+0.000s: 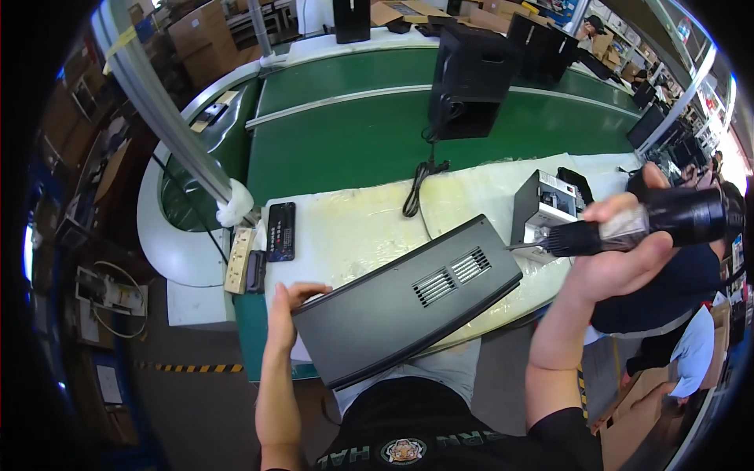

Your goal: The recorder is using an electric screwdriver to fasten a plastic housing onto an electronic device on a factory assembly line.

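A long black case (393,314) with two slotted vents lies slanted across the table's front edge. At its left end, my left hand (294,306) grips the edge, the fingers reaching over the far side. My right hand (628,243) is wrapped round a black electric screwdriver (577,238), held roughly level. Its thin bit points left and meets the right end of the case, though I cannot tell if it sits in a screw. Just beyond the screwdriver stands a small dark box (534,208) with a pale face, partly covered by it.
A black phone (281,231) and a power strip (238,263) lie at the left. Behind the padded table (345,212) runs a green conveyor (345,133) carrying a tall black speaker-like box (469,78) and a coiled cable (424,184). A metal post (169,106) rises at left; a co-worker's sleeve (693,349) shows at right.
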Demonstrator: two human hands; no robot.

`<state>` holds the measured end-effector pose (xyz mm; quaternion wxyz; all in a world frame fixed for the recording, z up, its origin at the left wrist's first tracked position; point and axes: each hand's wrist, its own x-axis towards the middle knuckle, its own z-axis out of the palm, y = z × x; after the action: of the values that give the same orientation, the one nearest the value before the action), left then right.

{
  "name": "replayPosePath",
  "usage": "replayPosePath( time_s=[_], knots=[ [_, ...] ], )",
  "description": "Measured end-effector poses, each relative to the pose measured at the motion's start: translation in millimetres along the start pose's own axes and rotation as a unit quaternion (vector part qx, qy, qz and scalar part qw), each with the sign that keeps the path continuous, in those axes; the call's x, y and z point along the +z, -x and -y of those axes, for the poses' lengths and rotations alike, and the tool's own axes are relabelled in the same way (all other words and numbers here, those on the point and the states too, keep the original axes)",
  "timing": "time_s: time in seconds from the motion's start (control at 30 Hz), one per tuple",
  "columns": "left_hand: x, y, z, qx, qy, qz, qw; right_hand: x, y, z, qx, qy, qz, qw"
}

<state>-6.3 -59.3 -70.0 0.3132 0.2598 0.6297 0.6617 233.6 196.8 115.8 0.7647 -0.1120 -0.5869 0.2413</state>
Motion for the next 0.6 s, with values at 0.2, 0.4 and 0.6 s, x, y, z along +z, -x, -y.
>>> replayPosePath(
  time_s=[0.2, 0.4, 0.6],
  knots=[
    [-28, 16, 42, -0.105, 0.226, -0.176, 0.952, -111, -5, -97, -0.035, 0.151, -0.055, 0.986],
    [35, -19, -155, -0.066, -0.066, -0.125, 0.988, -147, 21, -165, -0.027, 0.134, -0.015, 0.991],
    [126, -60, -214, 0.172, -0.325, 0.221, 0.903, -161, 41, -194, 0.061, 0.157, 0.04, 0.985]
  ],
)
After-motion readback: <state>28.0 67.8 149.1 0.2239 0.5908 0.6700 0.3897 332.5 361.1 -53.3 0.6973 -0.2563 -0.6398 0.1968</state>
